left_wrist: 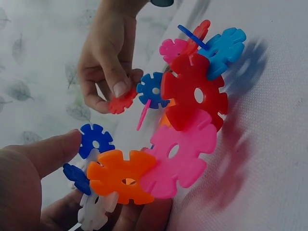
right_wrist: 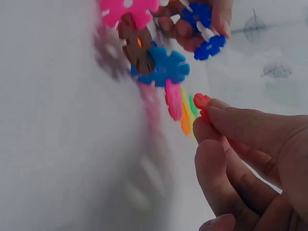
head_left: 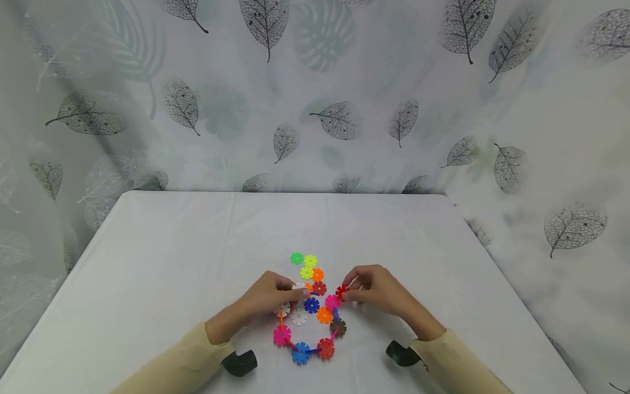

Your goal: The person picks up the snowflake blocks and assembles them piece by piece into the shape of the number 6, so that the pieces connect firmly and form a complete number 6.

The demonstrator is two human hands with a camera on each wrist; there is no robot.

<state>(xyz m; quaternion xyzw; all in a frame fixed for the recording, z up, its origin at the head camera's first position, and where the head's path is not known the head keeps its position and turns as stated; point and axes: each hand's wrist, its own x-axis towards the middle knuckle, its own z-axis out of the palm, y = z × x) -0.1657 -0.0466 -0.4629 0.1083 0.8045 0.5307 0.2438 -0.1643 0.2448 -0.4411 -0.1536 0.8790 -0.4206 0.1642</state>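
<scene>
A curved chain of slotted plastic flower discs, among them a pink disc, a light blue disc, a red disc and a brown disc, bends round between the hands. My left hand holds one end of it, where white and blue discs join; its thumb lies against a dark blue disc. Between thumb and forefinger, my right hand pinches a separate red disc. That disc is close to the chain's other end, beside a pink disc.
Beyond the hands lie loose discs: a green disc, a yellow disc, an orange disc and a dark red disc. Within the chain's curve show a white disc and another orange disc. A white cloth covers the table.
</scene>
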